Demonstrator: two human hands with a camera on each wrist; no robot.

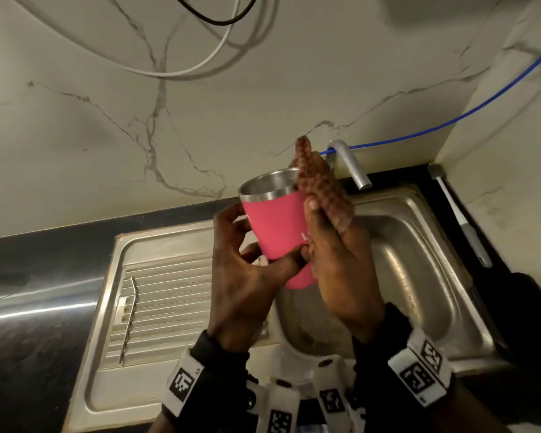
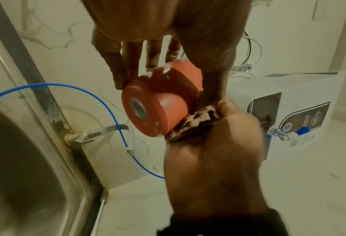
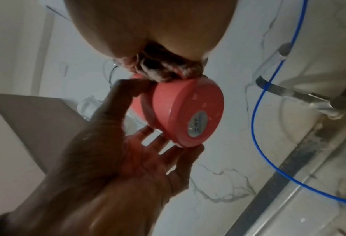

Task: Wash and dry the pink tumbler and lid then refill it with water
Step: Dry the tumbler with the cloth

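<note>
**Tumbler held over the sink, cloth against its side**

My left hand grasps the pink tumbler above the sink. The thumb lies across the near side of the lower body, and the fingers curl round the far side. This grip is closed on the tumbler.

The tumbler is tilted, with its open steel rim pointing up and away from me and leaning toward the drainboard side of the sink. No lid is fitted on the rim. The base points down toward the sink bowl. The wrist views show water drops on the base and a small round label at its centre.

My right hand presses a brown textured cloth against the side of the tumbler nearest the tap. The thumb pinches the cloth against the hand, so this grip is closed on the cloth. The upper end of the cloth stands above the tumbler rim.

A bent metal straw lies on the ribbed drainboard beside the sink bowl. A brush with a grey handle lies on the dark table on the tap side of the sink. A blue hose runs from the tap along the marble wall.
</note>
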